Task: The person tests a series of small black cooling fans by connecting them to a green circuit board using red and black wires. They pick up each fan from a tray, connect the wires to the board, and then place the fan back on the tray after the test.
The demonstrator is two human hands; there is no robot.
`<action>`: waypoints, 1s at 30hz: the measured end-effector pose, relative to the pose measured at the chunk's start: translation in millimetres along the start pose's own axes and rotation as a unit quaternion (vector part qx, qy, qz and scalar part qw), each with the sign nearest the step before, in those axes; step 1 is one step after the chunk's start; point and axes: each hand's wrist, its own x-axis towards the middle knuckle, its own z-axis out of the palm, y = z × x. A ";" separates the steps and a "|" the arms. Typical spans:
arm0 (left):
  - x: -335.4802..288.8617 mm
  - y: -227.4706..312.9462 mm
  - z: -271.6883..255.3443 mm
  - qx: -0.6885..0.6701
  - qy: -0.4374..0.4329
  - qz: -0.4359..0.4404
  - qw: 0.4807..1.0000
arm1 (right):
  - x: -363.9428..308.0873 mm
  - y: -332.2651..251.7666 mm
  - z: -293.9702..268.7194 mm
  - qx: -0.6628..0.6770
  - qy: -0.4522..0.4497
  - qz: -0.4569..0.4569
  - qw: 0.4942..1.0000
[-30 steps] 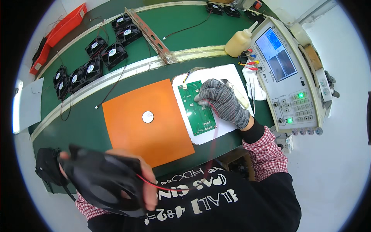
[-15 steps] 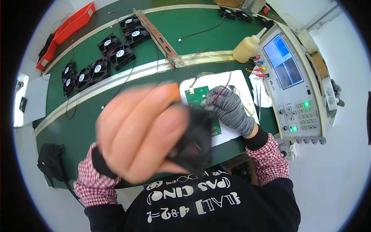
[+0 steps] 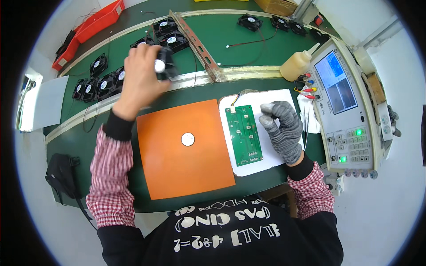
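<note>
the bare left hand [image 3: 141, 80] has its fingers clamped on a black cooling fan [image 3: 167, 62], held up over the pale rail [image 3: 248, 73] that crosses the green worktop [image 3: 102, 146], near a row of similar fans [image 3: 104, 87]. the right hand [image 3: 285, 132] (in a grey knit glove) has its fingers half curled and apart, nothing visible between them, above a white pad [image 3: 270, 160] and just beside a green circuit board [image 3: 244, 137]. an orange mat [image 3: 177, 175] bearing a white disc [image 3: 187, 139] lies left of the pad.
</note>
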 end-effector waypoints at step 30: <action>-98.0 63.7 -57.9 -0.255 -0.174 0.081 0.948 | -1.6 -2.9 2.0 -0.045 -0.172 0.118 0.977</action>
